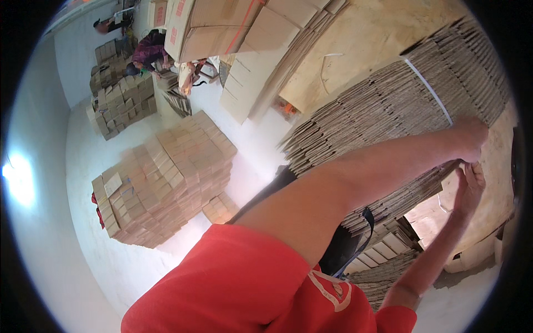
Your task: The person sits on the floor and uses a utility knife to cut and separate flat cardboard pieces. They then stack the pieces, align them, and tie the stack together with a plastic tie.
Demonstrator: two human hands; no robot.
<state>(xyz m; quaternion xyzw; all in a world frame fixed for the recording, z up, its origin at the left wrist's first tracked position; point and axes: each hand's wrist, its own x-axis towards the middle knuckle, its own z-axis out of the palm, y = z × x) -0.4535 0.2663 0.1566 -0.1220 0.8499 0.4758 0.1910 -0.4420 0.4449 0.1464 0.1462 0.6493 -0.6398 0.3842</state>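
Note:
A large bundle of flattened brown cardboard sheets (388, 105), bound by a white strap (427, 89), lies slanted at the right. My left arm reaches across it, and my left hand (472, 139) curls over the bundle's far right edge, close to the strap's end. Just below, my right hand (469, 186) comes up from the lower right, its fingertips pinching the same edge from underneath. The two hands nearly touch. My red shirt (250, 288) fills the bottom of the view.
A block of stacked small brown boxes (166, 177) stands on the white floor at left, with more stacks (119, 105) behind. A person in a purple top (149, 50) works at the back. Large cartons (211, 22) and more flat cardboard (388, 272) lie around.

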